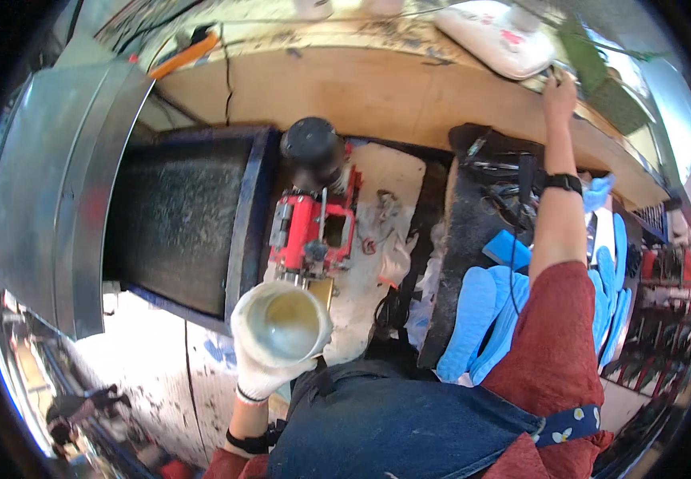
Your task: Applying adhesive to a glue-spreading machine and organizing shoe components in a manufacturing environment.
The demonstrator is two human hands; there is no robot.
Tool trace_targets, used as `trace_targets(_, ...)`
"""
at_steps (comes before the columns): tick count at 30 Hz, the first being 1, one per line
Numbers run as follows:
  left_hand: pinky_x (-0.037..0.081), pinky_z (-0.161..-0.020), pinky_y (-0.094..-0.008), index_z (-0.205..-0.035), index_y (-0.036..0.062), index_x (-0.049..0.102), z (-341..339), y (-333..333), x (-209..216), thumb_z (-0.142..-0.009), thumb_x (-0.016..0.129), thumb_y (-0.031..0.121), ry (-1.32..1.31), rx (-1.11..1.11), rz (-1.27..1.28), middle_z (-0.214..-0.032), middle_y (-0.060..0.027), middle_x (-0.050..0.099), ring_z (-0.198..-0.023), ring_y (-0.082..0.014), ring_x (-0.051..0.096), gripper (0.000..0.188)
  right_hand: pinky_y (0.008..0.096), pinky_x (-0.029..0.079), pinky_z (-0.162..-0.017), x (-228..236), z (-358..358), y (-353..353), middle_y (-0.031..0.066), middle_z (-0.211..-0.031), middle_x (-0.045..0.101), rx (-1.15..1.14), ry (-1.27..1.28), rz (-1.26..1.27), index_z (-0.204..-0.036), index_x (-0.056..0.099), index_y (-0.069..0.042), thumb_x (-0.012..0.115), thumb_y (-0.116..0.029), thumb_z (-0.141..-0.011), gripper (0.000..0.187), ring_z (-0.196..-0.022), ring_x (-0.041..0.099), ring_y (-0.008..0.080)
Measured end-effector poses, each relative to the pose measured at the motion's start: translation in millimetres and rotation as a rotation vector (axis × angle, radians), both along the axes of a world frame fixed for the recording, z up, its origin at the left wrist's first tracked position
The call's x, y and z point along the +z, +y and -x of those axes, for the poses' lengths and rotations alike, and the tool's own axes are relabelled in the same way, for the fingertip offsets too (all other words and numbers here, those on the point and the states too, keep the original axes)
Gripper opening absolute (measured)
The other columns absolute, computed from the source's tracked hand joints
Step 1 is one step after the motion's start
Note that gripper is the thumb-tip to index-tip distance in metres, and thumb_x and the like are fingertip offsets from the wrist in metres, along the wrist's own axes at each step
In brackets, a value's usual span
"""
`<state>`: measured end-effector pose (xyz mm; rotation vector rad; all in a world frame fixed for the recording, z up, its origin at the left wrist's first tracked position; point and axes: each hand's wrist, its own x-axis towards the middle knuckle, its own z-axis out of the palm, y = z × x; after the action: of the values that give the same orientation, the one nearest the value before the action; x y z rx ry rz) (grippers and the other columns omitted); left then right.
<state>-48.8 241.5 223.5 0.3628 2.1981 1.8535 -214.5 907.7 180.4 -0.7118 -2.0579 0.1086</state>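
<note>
A white tub [242, 323] with a pale yellowish layer inside is in my left hand [262, 377], which wears a white knit glove. The tub is tipped so that its mouth faces up toward me. My bare right hand [559, 94] reaches far out to the shelf edge at the upper right, beside a plump white bag [493, 36]. Its fingers are closed around something small and dark that I cannot make out. Just beyond the tub stands a red machine [301, 239] with a black round top [311, 144].
Blue insole-shaped pieces [469, 315] lie on a dark bench to the right, below scattered tools [497, 172]. A dark framed tray [182, 211] and a metal housing [66, 191] stand left. An orange-handled tool [186, 56] rests on the wooden shelf [337, 84] at the back.
</note>
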Motion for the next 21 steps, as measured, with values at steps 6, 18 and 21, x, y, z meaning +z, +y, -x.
trace_targets(6, 0.038, -0.102, -0.04, -0.135, 0.0037, 0.029, 0, 31, -10, -0.053, 0.09, 0.019, -0.013, -0.038, -0.039, -0.13, -0.0128, 0.045, -0.12, -0.0249, 0.047, 0.104, 0.0417, 0.046, -0.087, 28, -57, -137, 0.0169, -0.113, 0.06, 0.113, -0.292, -0.027, -0.122, 0.057, -0.012, 0.063, -0.026, -0.084, 0.041, -0.104, 0.058, 0.031)
trace_targets(18, 0.031, -0.107, -0.0401, -0.141, 0.0026, 0.015, 0, 71, -49, -0.06, 0.087, 0.023, -0.12, -0.202, -0.064, -0.14, -0.0175, 0.033, -0.132, -0.0281, 0.035, 0.11, 0.0403, 0.021, -0.112, -33, -221, -408, 0.0231, -0.148, 0.021, 1.284, -0.677, 0.923, -0.145, 0.009, 0.001, 0.087, -0.035, -0.058, 0.122, -0.138, 0.024, 0.0332)
trace_targets(21, 0.029, -0.108, -0.0417, -0.144, 0.0023, 0.006, 9, 69, -64, -0.061, 0.086, 0.032, -0.065, -0.332, 0.014, -0.143, -0.0201, 0.029, -0.134, -0.0304, 0.031, 0.119, 0.0384, 0.026, -0.11, -46, -218, -411, 0.0173, -0.141, 0.033, 1.153, -0.492, 1.1, -0.144, 0.012, 0.0, 0.088, -0.025, -0.057, 0.119, -0.133, 0.032, 0.0281)
